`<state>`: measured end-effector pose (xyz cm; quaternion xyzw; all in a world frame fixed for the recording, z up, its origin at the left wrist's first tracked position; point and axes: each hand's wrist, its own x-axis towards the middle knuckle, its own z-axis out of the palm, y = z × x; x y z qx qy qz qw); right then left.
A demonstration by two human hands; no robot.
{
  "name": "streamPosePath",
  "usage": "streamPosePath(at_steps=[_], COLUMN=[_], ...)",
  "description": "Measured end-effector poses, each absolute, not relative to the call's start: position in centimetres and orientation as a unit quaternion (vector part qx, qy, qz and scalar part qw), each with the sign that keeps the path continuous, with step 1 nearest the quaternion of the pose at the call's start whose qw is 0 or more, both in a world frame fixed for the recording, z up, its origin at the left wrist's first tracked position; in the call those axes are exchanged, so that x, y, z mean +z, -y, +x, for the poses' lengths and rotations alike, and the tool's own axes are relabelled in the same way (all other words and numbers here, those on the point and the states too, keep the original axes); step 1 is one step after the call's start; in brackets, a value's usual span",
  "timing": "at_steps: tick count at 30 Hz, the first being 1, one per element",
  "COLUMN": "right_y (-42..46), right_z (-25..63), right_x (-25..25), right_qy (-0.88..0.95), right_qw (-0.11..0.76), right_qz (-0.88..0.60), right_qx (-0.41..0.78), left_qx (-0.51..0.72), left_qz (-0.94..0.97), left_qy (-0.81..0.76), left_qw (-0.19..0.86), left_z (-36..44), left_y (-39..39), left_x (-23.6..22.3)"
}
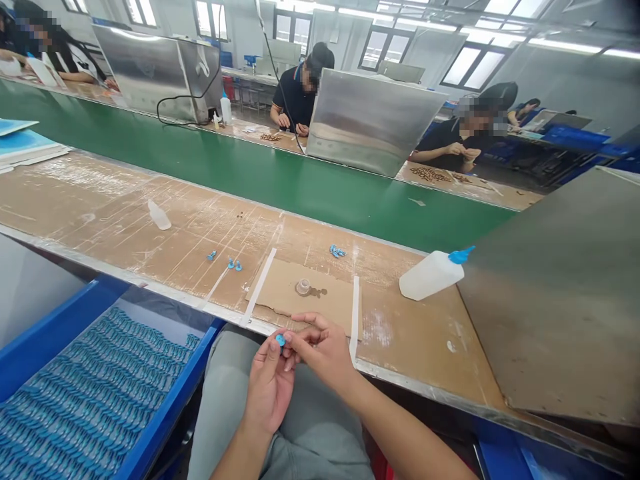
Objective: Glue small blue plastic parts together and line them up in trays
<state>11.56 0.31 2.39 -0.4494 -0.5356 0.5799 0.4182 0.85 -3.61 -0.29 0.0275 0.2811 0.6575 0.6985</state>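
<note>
A small round blue part [281,341] is pinched between the thumb and fingers of my left hand [270,377], above my lap at the table's front edge. My right hand [323,347] meets it there, its thumb and a finger closed at the part's right side. Whether the right fingers grip the part or something tiny against it, I cannot make out. Just beyond the hands lies a taped cardboard sheet [280,283] with a small clear cap [303,287] and dark wet spots beside it.
Small blue parts lie in a pile [337,251] and more loosely [234,265] on the table. A squeeze bottle [431,275] stands tilted near a metal panel [560,293] at right. A blue tray [95,293] of blue parts is at lower left. People work across the green belt [240,163].
</note>
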Motion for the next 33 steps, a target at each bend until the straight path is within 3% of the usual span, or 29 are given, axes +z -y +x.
streamPosePath(at_steps=[5, 8, 12, 17, 27, 33], right_y=[-7.3, -13.1, -18.1, -20.5, -19.5, -18.6], right_z=[16.7, 20.3, 22.9, 23.1, 23.2, 24.2], right_x=[1.0, -0.3, -2.2, -3.7, -2.0, -0.7], right_qy=[0.648, 0.665, 0.686, 0.703, 0.799, 0.829], right_qw=[0.453, 0.371, 0.291, 0.263, 0.116, 0.123], right_qz=[-0.588, -0.641, -0.664, -0.658, -0.589, -0.545], right_qx=[0.167, 0.103, 0.067, 0.062, -0.029, 0.01], left_qx=[0.655, 0.652, 0.648, 0.641, 0.627, 0.632], left_qz=[-0.005, -0.009, -0.003, 0.009, 0.023, 0.021], left_qy=[-0.29, -0.304, -0.321, -0.336, -0.343, -0.344], left_qw=[0.698, 0.695, 0.69, 0.69, 0.699, 0.694], left_z=[0.8, 0.6, 0.6, 0.6, 0.9, 0.7], left_y=[3.2, 3.3, 3.4, 3.3, 3.3, 3.4], left_x=[-0.8, -1.2, -1.6, -1.6, -2.3, -2.6])
